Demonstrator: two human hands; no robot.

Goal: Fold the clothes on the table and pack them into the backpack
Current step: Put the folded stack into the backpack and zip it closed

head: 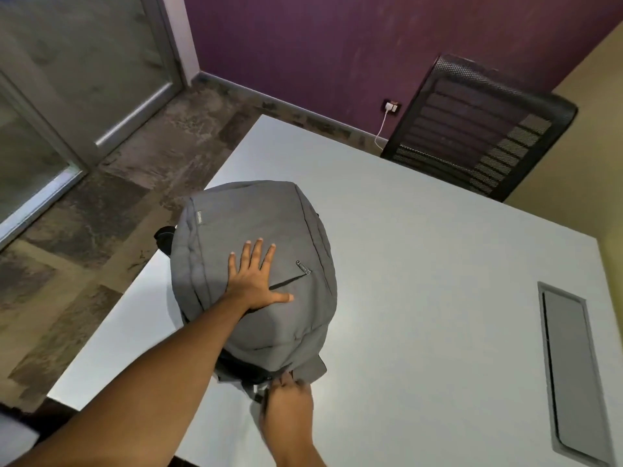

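While left hand (253,281) presses flat, right hand (290,396) pinches Lenovo backpack (269,217).

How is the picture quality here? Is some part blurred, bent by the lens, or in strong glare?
Head view: the right hand at the backpack's near end is motion-blurred, its fingers indistinct; the left hand, flat on the backpack, is sharp. The wide lens bows the table edges and tilts the walls. Light is soft and even, with no strong glare and only faint shadow beside the backpack.
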